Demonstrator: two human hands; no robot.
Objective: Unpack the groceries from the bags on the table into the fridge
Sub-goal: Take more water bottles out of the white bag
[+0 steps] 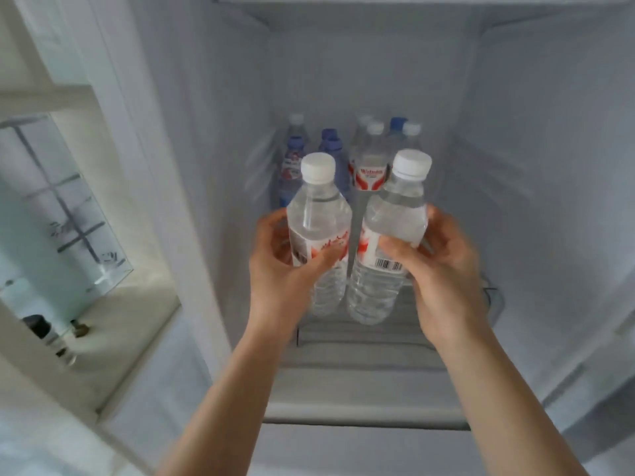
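I face the open fridge [515, 166], white inside. My left hand [278, 269] grips a clear water bottle [318, 207] with a white cap and a red and white label. My right hand [443, 269] grips a second such water bottle [395, 214], its barcode facing me. Both bottles are upright, side by side, just above the front of the fridge shelf [360, 334]. At the back of that shelf stand several more water bottles [369, 159], some with blue caps, some with white.
The fridge's left wall [192, 201] and right wall [549, 218] bound the shelf. A lower ledge [364, 413] lies nearer to me. Left of the fridge, a white niche holds a glass panel [58, 214] and small dark objects [44, 331].
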